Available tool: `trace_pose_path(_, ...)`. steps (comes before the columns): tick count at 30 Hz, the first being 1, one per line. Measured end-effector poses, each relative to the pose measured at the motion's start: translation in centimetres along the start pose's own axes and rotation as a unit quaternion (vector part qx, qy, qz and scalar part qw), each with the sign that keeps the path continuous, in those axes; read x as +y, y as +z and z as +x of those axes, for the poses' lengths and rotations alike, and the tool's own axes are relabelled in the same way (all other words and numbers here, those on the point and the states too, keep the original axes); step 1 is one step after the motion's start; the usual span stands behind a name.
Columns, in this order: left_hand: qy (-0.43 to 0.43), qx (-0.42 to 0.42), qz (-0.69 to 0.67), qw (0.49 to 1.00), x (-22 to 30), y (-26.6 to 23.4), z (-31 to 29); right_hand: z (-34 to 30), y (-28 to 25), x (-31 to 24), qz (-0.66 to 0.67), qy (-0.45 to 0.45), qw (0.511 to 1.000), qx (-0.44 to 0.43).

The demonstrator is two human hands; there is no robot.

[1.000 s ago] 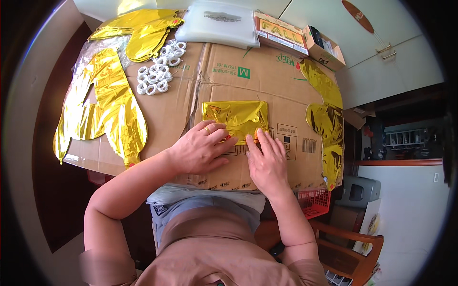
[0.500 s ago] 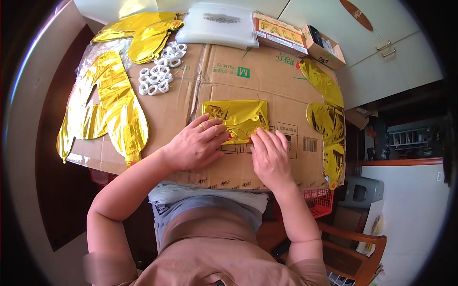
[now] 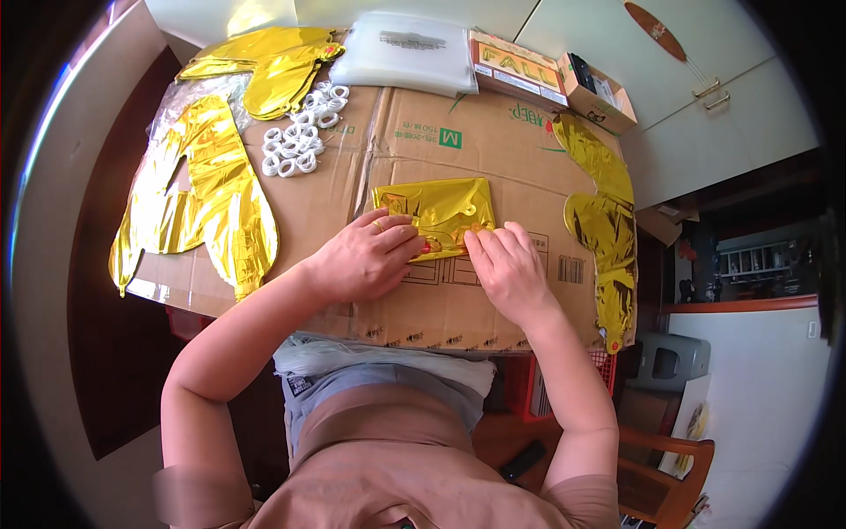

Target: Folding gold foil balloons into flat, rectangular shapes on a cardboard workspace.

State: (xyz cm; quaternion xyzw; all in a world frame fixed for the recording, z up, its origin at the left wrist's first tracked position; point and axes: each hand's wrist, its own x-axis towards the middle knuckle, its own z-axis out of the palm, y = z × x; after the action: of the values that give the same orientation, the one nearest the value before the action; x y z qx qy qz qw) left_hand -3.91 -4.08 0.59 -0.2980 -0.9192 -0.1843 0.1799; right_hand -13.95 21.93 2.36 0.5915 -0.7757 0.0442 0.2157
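Note:
A gold foil balloon [image 3: 441, 196], folded into a flat rectangle, lies on the cardboard in front of me. My left hand [image 3: 366, 256], with a ring on one finger, has its bent fingers closed on the near left part of the foil. At the near right corner, my right hand [image 3: 511, 269] grips the foil with its fingers pressed together. A small red spot shows on the foil between the two hands. My fingers cover part of the near edge, and both thumbs are mostly hidden.
Flat gold letter-shaped balloons lie at the left [image 3: 211, 176] and right [image 3: 608, 220] of the cardboard sheet [image 3: 423, 313]. Behind are more gold balloons [image 3: 273, 88], coiled white string [image 3: 295, 150], clear plastic bags [image 3: 405, 57], a printed box [image 3: 518, 66] and an open carton [image 3: 599, 93].
The folded balloon has tilted slightly, its right side shifting away from me. My right hand has moved slightly right and its fingers have drawn in; my left hand stays on the foil.

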Motion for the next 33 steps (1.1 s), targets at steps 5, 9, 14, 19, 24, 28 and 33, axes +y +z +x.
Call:
trace_pose_path(5,0.01,0.024,0.028,0.999,0.0,0.2,0.4,0.3,0.6,0.0,-0.006,0.014,1.0,0.026)
trace_pose_path(9,0.011,0.022,0.053,0.998,-0.1,0.7,0.6,0.7,0.9,0.2,-0.032,0.005,0.999,0.019)
trace_pose_path(14,0.013,0.022,0.064,0.998,-0.2,0.8,0.7,1.4,1.8,0.7,-0.067,-0.011,0.997,0.026)
trace_pose_path(19,-0.009,0.027,0.049,0.998,-0.2,0.9,0.6,2.1,2.1,1.3,-0.068,-0.032,0.996,0.041)
trace_pose_path(24,-0.054,0.017,0.027,0.998,-0.1,0.8,0.5,2.6,2.8,2.1,-0.073,-0.054,0.994,0.057)
trace_pose_path(28,-0.058,0.047,0.018,0.997,0.1,0.5,0.5,3.1,2.8,2.2,-0.061,-0.056,0.994,0.075)
trace_pose_path(33,-0.058,0.092,0.001,0.994,0.2,0.5,-0.1,2.9,1.3,0.9,-0.001,-0.028,0.995,0.101)
